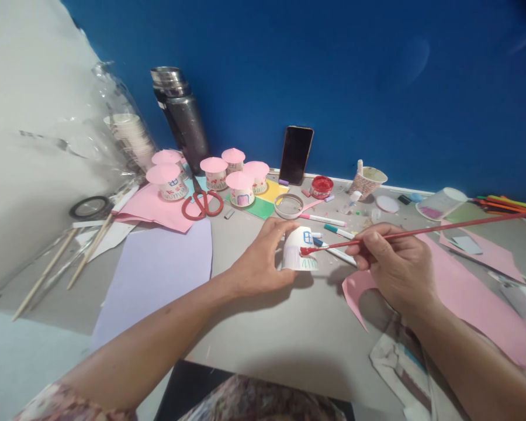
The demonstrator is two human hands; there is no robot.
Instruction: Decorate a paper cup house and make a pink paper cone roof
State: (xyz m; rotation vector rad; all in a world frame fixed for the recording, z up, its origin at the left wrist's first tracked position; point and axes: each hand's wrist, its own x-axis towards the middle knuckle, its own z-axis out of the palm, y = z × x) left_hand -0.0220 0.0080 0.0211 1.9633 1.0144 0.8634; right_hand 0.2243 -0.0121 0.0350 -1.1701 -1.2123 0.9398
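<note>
At the middle of a cluttered desk (289, 333), the left hand (263, 260) curls around an upturned white paper cup (297, 251), fingers pressed to its wall. The right hand (392, 263) pinches a long red paintbrush (421, 232), its paint-loaded tip touching the cup just below a small blue window drawing. A firm grip on the cup and light strokes would likely spare that drawing. Markers (328, 220) lie just behind the cup, pink paper (477, 304) lies under the right hand, and bare desk opens toward the person.
</note>
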